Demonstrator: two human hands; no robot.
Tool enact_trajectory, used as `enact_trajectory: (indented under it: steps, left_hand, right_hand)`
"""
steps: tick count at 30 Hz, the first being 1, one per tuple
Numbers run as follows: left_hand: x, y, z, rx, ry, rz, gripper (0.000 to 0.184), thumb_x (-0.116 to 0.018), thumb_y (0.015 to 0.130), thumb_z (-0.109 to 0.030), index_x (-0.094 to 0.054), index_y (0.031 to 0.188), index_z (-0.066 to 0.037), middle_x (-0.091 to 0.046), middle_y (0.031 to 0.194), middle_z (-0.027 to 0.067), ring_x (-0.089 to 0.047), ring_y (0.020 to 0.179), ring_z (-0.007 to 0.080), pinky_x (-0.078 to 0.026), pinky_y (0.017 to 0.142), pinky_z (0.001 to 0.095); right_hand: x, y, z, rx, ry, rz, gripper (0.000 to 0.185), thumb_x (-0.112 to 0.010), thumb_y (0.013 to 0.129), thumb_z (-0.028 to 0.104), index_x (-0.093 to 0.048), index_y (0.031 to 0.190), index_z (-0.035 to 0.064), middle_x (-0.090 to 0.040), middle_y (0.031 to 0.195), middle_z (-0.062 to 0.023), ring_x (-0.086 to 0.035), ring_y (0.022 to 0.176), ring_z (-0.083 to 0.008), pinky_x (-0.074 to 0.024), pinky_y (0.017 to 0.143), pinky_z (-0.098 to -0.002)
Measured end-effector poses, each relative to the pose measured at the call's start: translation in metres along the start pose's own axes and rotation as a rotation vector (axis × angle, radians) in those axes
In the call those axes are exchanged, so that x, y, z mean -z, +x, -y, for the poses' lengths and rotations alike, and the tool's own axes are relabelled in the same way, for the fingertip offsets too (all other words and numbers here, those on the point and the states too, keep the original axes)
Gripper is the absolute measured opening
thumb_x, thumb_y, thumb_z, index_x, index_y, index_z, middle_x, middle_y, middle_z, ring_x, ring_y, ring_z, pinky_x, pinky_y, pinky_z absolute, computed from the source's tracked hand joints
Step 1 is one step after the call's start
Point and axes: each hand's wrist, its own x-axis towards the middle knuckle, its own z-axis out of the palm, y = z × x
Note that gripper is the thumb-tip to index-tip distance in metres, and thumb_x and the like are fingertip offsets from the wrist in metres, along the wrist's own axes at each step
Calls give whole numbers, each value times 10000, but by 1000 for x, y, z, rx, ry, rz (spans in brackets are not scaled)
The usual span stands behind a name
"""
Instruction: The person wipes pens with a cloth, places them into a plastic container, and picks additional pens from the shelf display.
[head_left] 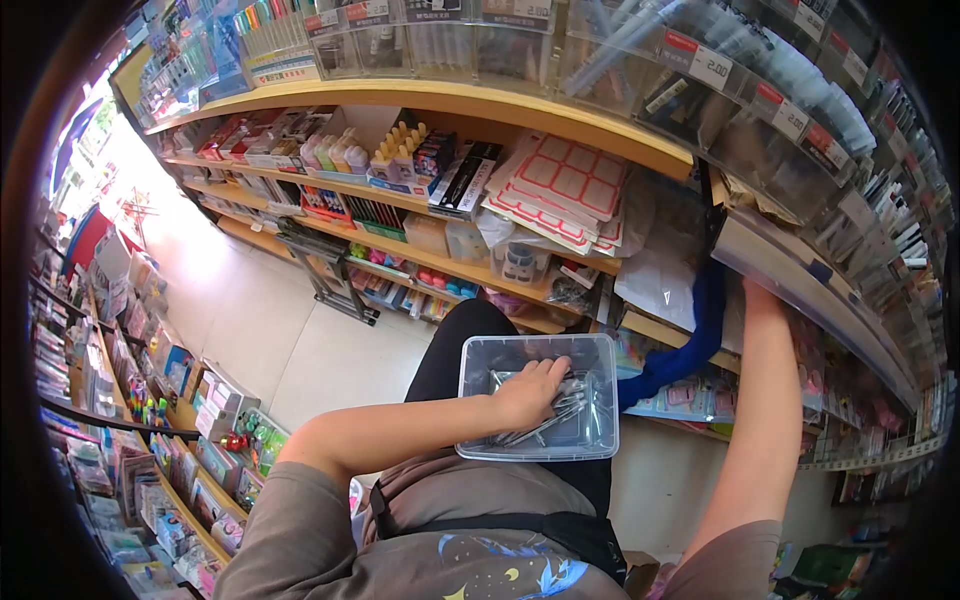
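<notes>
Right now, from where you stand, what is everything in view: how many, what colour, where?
Plastic box: one, clear, over the lap
Slim pieces: several, silvery-white, in the box
Label sheets: one stack, white and red, mid shelf
Blue strip: one, blue, hanging right of the box
Pen bins: many, clear, along the top
Price tags: many, white and red, on the bins
Shelf goods: too many to count, mixed colours, both sides
Floor: one, pale, between the shelves
Shirt: one, grey-brown, bottom
Left hand: one, bare, inside the box
Right forearm: one, bare, reaching into the right shelving; its hand is hidden
</notes>
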Motion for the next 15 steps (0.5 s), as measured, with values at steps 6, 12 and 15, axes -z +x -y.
enact_trajectory:
  steps: [6, 12, 15]
  left_hand:
    - [-13, -11, -4, 59, 249, 50, 744, -717, 667, -257, -308, 1211, 43, -442, 1101, 194, -446, 1050, 346, -424, 837, 406]
    - [-27, 7, 9, 76, 340, 125, 361, -585, 708, -63, -382, 996, 18, -557, 942, 223, -578, 885, 341, -468, 750, 399]
    - [-11, 9, 4, 147, 296, 284, 387, -589, 699, -55, -383, 1018, 20, -579, 918, 227, -592, 878, 335, -472, 735, 410]
  right_hand:
    - [14, -53, -36, 301, -982, -110, 515, -563, 815, 224, -410, 1273, 43, -470, 1241, -125, -436, 1122, -256, -349, 930, -343]
    - [-16, -168, -14, 255, -848, 430, 128, -532, 822, 88, -554, 946, 69, -532, 786, 19, -462, 671, -65, -386, 604, -216]
    - [-37, -241, -6, -138, -852, 837, 72, -527, 811, 68, -550, 873, 41, -541, 738, -19, -509, 688, -95, -427, 627, -240]
